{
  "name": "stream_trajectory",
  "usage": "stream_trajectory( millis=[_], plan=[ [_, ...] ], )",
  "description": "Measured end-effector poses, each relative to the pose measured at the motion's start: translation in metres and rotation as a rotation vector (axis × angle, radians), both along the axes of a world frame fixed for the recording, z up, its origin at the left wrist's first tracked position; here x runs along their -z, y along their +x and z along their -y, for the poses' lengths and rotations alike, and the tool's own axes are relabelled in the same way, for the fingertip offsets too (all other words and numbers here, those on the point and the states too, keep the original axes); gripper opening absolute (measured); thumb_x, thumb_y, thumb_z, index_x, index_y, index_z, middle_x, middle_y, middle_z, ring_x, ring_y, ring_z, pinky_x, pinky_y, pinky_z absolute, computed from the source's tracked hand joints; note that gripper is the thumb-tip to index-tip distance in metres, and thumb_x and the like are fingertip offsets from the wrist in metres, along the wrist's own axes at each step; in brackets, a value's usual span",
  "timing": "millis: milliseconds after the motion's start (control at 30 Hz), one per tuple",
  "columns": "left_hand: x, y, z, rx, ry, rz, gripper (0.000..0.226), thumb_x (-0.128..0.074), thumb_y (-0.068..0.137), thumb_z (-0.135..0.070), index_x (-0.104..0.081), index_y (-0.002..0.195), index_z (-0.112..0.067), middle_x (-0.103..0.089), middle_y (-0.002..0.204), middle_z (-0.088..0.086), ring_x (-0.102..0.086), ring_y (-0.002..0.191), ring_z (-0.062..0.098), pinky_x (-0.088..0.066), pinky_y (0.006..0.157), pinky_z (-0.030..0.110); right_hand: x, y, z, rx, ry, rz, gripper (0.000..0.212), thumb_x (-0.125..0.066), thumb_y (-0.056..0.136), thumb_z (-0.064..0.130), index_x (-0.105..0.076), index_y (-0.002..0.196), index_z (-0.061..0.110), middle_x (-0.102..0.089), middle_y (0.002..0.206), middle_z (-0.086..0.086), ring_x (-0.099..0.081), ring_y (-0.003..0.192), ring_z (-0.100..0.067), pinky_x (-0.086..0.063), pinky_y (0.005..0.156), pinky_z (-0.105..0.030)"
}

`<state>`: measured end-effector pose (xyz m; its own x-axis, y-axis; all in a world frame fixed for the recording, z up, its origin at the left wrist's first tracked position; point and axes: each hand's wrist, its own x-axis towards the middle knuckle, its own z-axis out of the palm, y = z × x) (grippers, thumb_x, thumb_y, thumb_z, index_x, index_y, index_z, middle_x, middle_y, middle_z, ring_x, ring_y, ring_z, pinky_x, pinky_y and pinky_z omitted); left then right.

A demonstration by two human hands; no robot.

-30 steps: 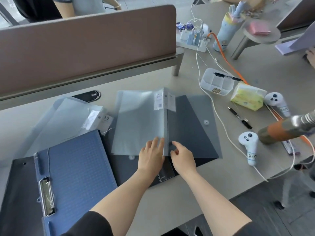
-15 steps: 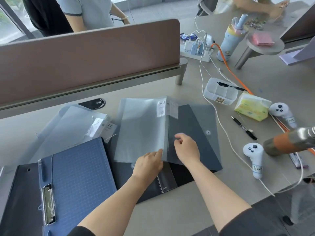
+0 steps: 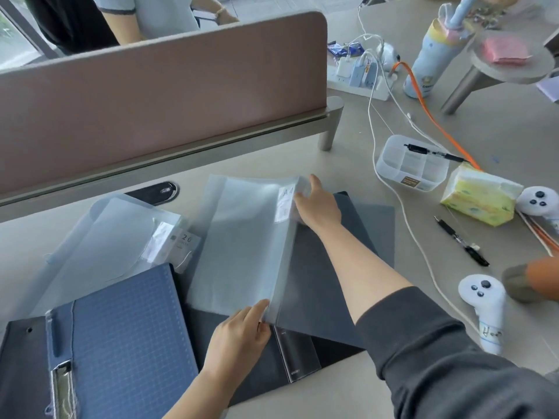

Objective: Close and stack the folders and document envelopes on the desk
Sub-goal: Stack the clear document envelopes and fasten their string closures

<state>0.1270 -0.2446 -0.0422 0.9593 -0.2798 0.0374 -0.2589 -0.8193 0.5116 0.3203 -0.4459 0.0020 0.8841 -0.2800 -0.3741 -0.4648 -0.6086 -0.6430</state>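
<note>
A translucent clear folder (image 3: 242,246) with an A4 label lies at the desk's middle, on top of a dark grey envelope (image 3: 357,231) and an open black folder (image 3: 290,355). My left hand (image 3: 239,337) pinches the clear folder's near right corner. My right hand (image 3: 317,204) grips its far right corner by the label. To the left lie a second clear envelope (image 3: 112,243) labelled 20 and a blue clip folder (image 3: 127,343) resting on another black folder (image 3: 21,373).
On the right lie two white controllers (image 3: 484,300), a black pen (image 3: 459,240), a tissue pack (image 3: 481,198), a clear organiser box (image 3: 411,167) and white and orange cables. A brown divider panel (image 3: 157,95) runs along the back. People stand behind it.
My right hand slid from the clear folder's near edge up along its spine to the far corner. My left hand shifted to the near right corner. The view tilted closer.
</note>
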Motion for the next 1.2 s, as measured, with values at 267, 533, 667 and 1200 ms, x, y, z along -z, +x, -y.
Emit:
stream_trajectory(
  millis=[267, 533, 667, 1200],
  plan=[
    [-0.003, 0.002, 0.0, 0.029, -0.035, -0.032, 0.037, -0.046, 0.073, -0.019, -0.053, 0.109, -0.022, -0.059, 0.06, -0.005, -0.053, 0.048, 0.016, -0.045, 0.038, 0.024, 0.008, 0.029, 0.016, -0.064, 0.008, -0.08, 0.042, -0.04, 0.09, 0.039, -0.055, 0.128, 0.025, -0.064, 0.122, -0.001, -0.056, 0.11, -0.028, -0.043, 0.088, -0.042],
    [-0.017, -0.004, -0.013, 0.014, -0.105, -0.194, 0.077, -0.059, 0.076, -0.014, -0.033, 0.143, -0.041, -0.07, 0.088, -0.003, -0.067, 0.075, 0.017, -0.056, 0.062, 0.028, -0.018, 0.022, 0.01, 0.016, 0.226, 0.165, 0.023, -0.047, 0.092, 0.029, -0.057, 0.112, 0.023, -0.062, 0.094, -0.001, -0.057, 0.081, -0.022, -0.042, 0.071, -0.033],
    [-0.036, -0.009, -0.022, 0.143, -0.059, -0.141, 0.09, -0.053, 0.075, -0.006, -0.018, 0.143, -0.054, -0.054, 0.143, -0.005, -0.067, 0.097, 0.019, -0.055, 0.074, 0.026, -0.051, 0.01, -0.005, 0.065, 0.354, 0.295, 0.014, -0.05, 0.093, 0.02, -0.06, 0.103, 0.016, -0.054, 0.064, 0.001, -0.049, 0.055, -0.013, -0.039, 0.059, -0.027],
    [-0.095, -0.054, -0.111, 0.129, -0.118, -0.002, 0.048, -0.064, 0.076, -0.036, -0.052, 0.122, -0.039, -0.049, 0.136, -0.008, -0.062, 0.076, 0.017, -0.053, 0.055, 0.025, -0.177, -0.056, -0.13, 0.015, 0.538, 0.565, 0.014, -0.046, 0.097, 0.01, -0.053, 0.085, 0.013, -0.047, 0.051, -0.007, -0.038, 0.038, -0.012, -0.035, 0.042, -0.023]
  ],
)
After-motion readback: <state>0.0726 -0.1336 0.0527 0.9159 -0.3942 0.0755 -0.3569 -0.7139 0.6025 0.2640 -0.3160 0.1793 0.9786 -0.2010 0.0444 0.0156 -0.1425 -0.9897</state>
